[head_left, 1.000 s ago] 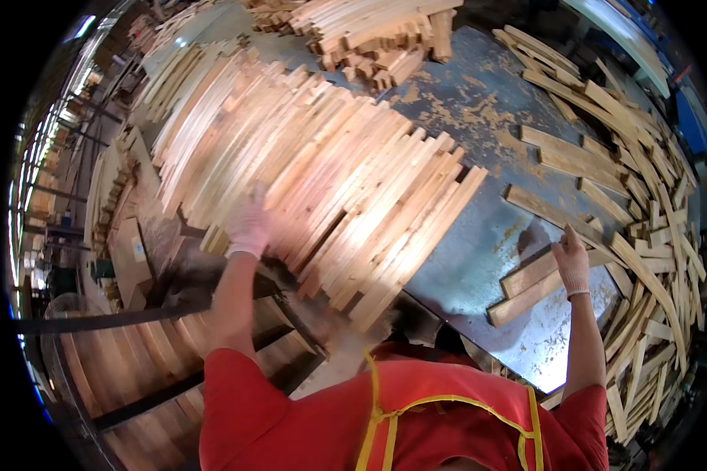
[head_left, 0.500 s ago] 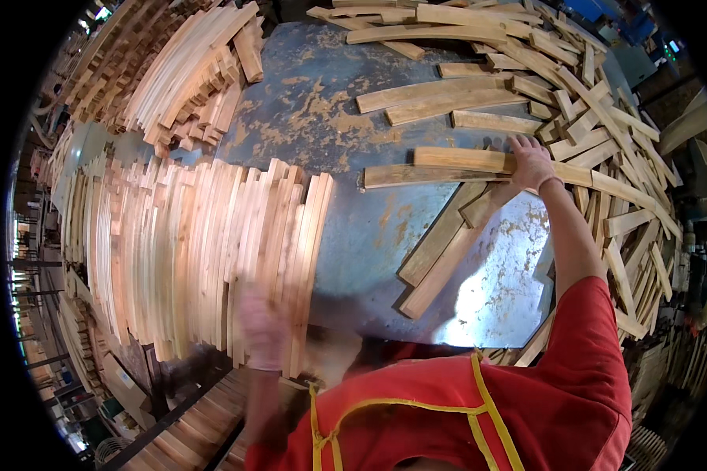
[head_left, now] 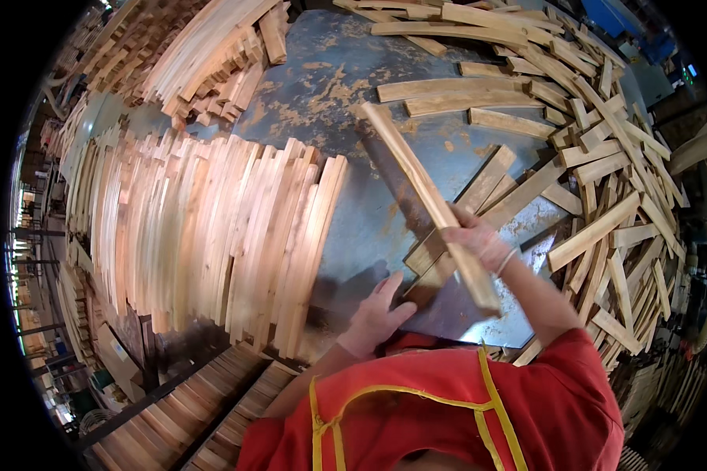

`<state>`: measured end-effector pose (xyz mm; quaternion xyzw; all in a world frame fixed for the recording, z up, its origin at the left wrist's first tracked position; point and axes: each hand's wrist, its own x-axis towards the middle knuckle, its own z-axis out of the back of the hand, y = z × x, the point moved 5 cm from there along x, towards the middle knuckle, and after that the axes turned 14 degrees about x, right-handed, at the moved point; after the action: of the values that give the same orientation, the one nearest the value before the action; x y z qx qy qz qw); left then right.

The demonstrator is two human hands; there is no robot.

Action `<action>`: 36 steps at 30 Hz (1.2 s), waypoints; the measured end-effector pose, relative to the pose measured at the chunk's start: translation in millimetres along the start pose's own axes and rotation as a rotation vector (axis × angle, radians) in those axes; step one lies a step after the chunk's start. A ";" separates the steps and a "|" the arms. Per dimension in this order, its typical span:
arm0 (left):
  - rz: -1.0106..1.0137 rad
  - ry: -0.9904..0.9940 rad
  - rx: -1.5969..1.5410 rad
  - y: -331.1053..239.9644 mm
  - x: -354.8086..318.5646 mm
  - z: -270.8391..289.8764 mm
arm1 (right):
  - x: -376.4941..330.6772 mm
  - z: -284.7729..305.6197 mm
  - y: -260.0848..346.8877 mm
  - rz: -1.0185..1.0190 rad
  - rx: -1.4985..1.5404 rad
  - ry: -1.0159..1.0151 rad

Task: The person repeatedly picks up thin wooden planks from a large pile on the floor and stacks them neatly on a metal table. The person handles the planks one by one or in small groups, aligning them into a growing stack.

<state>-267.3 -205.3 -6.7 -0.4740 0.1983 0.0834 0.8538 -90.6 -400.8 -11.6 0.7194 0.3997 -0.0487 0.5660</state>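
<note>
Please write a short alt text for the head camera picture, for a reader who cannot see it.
A person in a red shirt holds a long wooden slat in the right hand above a worn blue metal table. The open left hand rests beside a row of stacked slats; loose slats are scattered to the right.

Lighting: bright, even, from overhead. Glare: a pale sheen lay on the steel bench at lower right of centre. Shadows: dark, soft-edged patches fell under the raised wooden slat and beside the left hand. Blur: slight on the right hand. Distortion: strong fisheye bending toward a black circular rim.
</note>
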 end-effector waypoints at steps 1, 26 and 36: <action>0.060 0.028 -0.200 -4.1 -1.3 -1.6 | 1.8 -17.7 -27.2 0.032 0.161 -0.012; -0.191 -0.212 0.933 15.0 -5.6 -3.7 | -29.3 156.8 -3.3 0.442 -0.217 -1.007; -0.099 0.028 0.983 -67.9 102.6 -53.6 | 30.8 240.0 38.2 0.449 0.883 -0.635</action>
<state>-165.6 -291.6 -22.1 -0.0252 0.2029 -0.0671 0.9766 46.0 -591.1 -83.2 0.9042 -0.0097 -0.3027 0.3012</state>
